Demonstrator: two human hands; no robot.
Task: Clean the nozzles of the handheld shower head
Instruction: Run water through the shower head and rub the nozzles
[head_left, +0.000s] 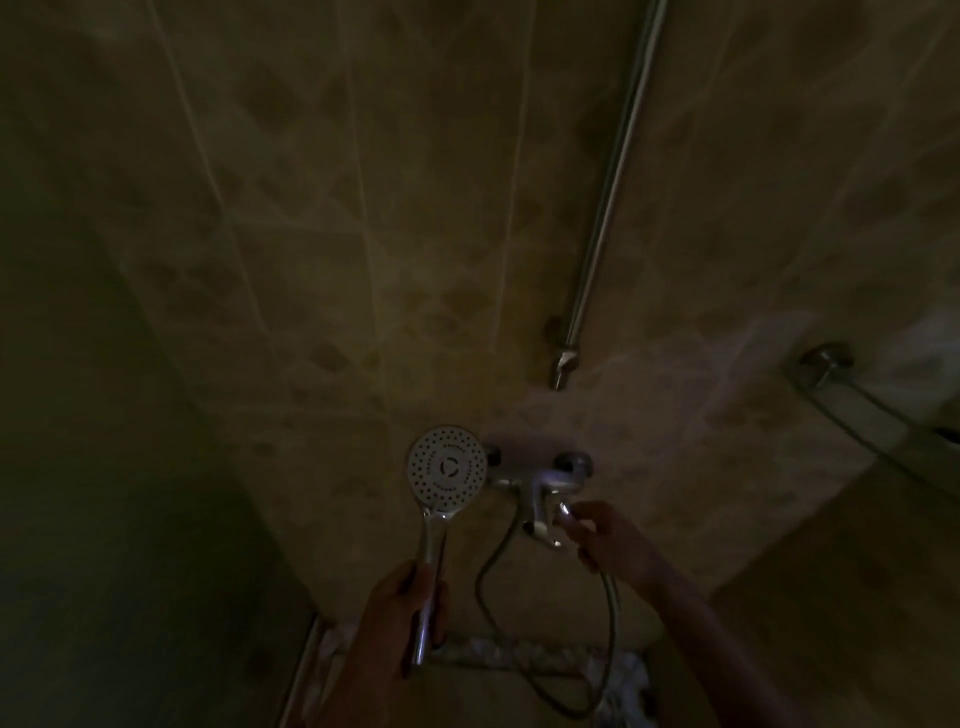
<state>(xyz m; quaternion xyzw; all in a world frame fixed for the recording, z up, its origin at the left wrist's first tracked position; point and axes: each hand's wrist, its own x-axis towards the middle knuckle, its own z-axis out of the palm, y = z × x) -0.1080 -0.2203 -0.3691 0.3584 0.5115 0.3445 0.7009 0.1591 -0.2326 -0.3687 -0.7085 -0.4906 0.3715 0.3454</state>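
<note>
Shower head (447, 466): gripped by handle in left hand (402, 603), nozzles kept facing up.
Mixer lever (563, 512): pinched by right hand (605, 532); to be opened gently, judged.

Dim light falls on a beige tiled wall (415, 218) with diamond patterns. A vertical metal rail (613, 176) runs up it, and a glass corner shelf (883, 415) sits at right.

No legible text, brand, number or sign anywhere. Shower head (447, 472) face carries small dark markings ringing its centre, from 9 round to 3 o'clock; too dim and small to read.
</note>
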